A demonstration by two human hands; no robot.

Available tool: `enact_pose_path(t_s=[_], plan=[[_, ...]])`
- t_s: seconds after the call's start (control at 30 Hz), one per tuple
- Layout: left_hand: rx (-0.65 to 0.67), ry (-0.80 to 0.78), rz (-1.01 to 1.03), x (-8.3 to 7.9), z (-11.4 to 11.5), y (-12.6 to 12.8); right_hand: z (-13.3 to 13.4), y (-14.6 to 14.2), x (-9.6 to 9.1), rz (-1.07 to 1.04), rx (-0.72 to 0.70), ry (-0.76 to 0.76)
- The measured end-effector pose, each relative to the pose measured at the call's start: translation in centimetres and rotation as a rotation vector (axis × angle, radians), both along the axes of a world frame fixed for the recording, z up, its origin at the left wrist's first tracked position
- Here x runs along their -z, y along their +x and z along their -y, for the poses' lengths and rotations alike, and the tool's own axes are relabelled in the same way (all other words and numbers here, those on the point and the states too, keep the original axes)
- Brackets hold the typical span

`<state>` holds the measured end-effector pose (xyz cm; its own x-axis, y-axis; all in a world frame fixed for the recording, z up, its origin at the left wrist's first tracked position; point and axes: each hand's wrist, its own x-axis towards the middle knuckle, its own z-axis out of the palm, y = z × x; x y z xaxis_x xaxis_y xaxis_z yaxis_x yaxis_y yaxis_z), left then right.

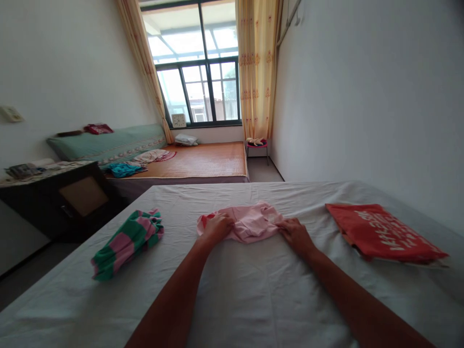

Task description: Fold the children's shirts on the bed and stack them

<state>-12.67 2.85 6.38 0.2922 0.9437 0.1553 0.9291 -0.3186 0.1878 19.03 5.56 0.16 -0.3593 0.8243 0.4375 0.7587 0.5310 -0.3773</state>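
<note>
A small pink garment (250, 222) lies crumpled on the white sheet of the bed (253, 299) in front of me. My left hand (216, 227) grips its left edge with the fingers curled into the cloth. At the garment's right edge, my right hand (295, 234) pinches the fabric with closed fingers. Both forearms reach forward across the sheet.
A folded green-and-pink striped garment (126, 242) lies to the left on the sheet. A red bag with white lettering (384, 232) lies at the right. Beyond are a dark bedside cabinet (65, 198), a second bed with a mat (195, 162), a small stool (256, 145) and a window.
</note>
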Motion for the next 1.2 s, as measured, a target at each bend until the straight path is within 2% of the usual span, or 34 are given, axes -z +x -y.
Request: enact_pose_path(t_s=[0.1,0.2,0.27,0.37,0.43,0.5,0.57,0.67,0.73,0.77,0.83,0.9,0.97,1.03,1.1,1.13,1.17,1.2], plan=[[-0.075,0.134,0.077,-1.1,0.1,0.1,-0.3,0.6,-0.6,-0.011,0.035,0.021],[-0.162,0.286,0.265,-2.9,0.3,-0.2,-0.9,2.0,-1.1,-0.148,0.145,0.097],[-0.151,0.325,0.423,-4.1,0.6,-0.1,-1.3,3.2,-1.2,-0.261,0.218,0.146],[0.039,0.097,0.628,-5.4,1.1,0.5,-1.9,5.1,-1.1,-0.38,0.319,0.191],[0.103,-0.032,0.701,-5.7,1.2,0.7,-2.2,6.3,-1.0,-0.383,0.379,0.216],[0.019,0.042,0.672,-5.2,0.9,0.5,-2.3,6.9,-1.1,-0.338,0.416,0.258],[-0.086,0.121,0.513,-3.9,0.3,-0.1,-2.1,6.7,-1.1,-0.288,0.391,0.292],[-0.147,-0.001,0.228,-1.2,-0.6,-0.8,-1.5,4.6,-0.8,-0.172,0.25,0.27],[-0.16,-0.055,0.155,0.1,-0.9,-0.6,-0.9,3.0,-0.3,-0.076,0.165,0.243],[-0.159,-0.034,0.156,0.3,-0.9,-0.2,-0.7,2.4,-0.1,-0.044,0.142,0.235],[-0.121,0.079,0.218,-0.3,-0.4,1.0,-0.5,1.9,0.0,-0.044,0.135,0.229],[-0.019,0.189,0.342,-1.8,0.7,2.9,-0.4,2.2,-0.5,-0.117,0.157,0.225],[0.197,0.152,0.491,-3.5,2.4,5.1,-0.4,2.8,-1.3,-0.233,0.185,0.192],[0.54,-0.106,0.582,-4.7,4.3,7.4,-0.3,3.3,-2.2,-0.38,0.202,0.105],[0.911,-0.459,0.551,-5.3,5.7,8.9,-0.2,3.7,-2.8,-0.541,0.201,-0.012],[1.045,-0.625,0.511,-5.5,6.1,9.2,-0.1,3.8,-2.9,-0.608,0.192,-0.062],[1.121,-0.755,0.472,-5.6,6.3,9.1,-0.1,3.9,-3.0,-0.656,0.179,-0.1],[1.127,-0.835,0.448,-5.8,6.2,8.6,-0.1,3.9,-3.1,-0.681,0.167,-0.124]])
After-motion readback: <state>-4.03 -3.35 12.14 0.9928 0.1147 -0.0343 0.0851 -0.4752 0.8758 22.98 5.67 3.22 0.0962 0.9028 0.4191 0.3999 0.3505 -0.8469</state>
